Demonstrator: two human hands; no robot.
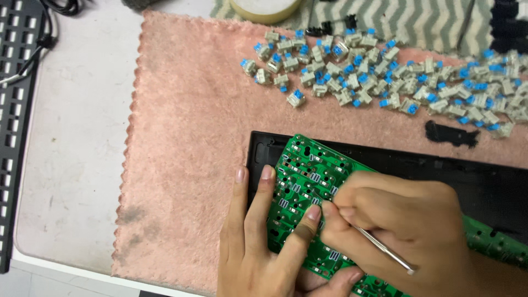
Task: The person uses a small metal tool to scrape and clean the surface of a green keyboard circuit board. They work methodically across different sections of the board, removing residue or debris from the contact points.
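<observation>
I am pressing my left hand (264, 242) flat, fingers spread, onto the green circuit board (308, 176), which is lying tilted over the black keyboard case (489, 187) on the pink towel (187, 165). Just right of it, my right hand (401, 220) is pinching a thin metal tool (385, 250), its long axis running down-right from the board.

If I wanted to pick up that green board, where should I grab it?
Probably by the far bare edge of the green circuit board, coming from the pile of blue-stemmed key switches. That edge sticks up over the black keyboard case, tilted, so fingers could pinch its thin rim. The near part is covered by the left hand and the right hand, which holds a thin metal tool.
</observation>
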